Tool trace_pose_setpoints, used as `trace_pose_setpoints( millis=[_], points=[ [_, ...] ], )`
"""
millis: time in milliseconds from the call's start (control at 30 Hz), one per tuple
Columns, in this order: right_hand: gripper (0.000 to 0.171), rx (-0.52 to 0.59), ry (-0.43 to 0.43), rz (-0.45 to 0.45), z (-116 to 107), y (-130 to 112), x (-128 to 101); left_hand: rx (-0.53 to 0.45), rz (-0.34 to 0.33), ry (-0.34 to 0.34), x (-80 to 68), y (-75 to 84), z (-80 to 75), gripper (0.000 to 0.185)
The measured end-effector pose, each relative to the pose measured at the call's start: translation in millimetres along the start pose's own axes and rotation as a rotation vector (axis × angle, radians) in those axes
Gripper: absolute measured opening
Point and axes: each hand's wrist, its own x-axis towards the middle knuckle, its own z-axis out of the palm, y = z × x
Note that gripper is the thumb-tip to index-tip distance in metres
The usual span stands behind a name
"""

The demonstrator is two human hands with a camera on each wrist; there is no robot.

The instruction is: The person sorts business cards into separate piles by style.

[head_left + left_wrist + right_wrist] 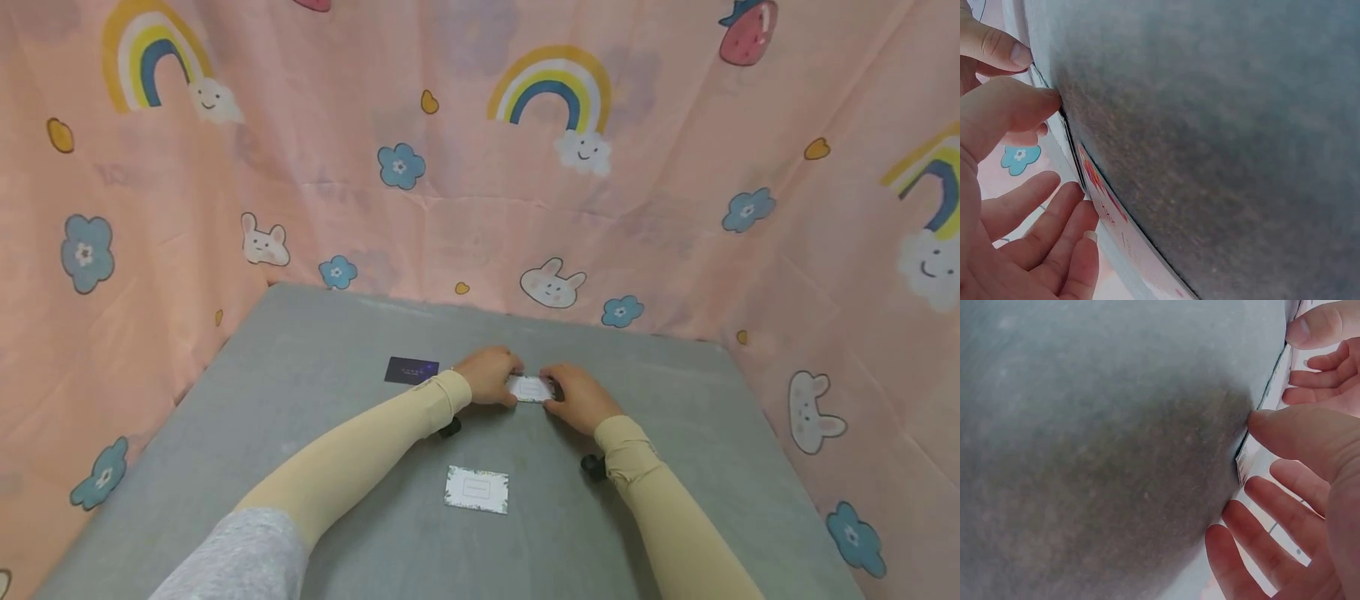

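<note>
A small white card (530, 388) with a leafy green border lies between the two hands, low over the grey table. My left hand (486, 377) holds its left end, thumb on the near side and fingers on the far side. At the opposite end my right hand (583, 398) grips it the same way, and a dark patch shows beside those fingers. Both wrist views look along the table at a grazing angle, with the left thumb (1019, 109) and right thumb (1285, 431) against the card's thin near edge. The hands cover the card's ends.
A second white card (476, 489) with a leafy border lies nearer on the table. A dark card (409, 370) with a purple figure lies left of my left hand, partly behind the sleeve. Pink patterned cloth (465, 225) encloses the table's back and sides.
</note>
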Motion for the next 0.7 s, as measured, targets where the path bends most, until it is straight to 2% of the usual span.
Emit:
trace_pose_setpoints(
  millis=[533,700],
  points=[
    [0.048,0.025,0.006,-0.013,-0.3,6.9,-1.8,0.019,-0.006,-0.003,5.6,1.5,3.5,0.059],
    [0.051,0.007,0.036,-0.034,4.2,5.3,-5.5,0.044,0.012,0.029,-3.0,0.2,4.3,0.060]
  ],
)
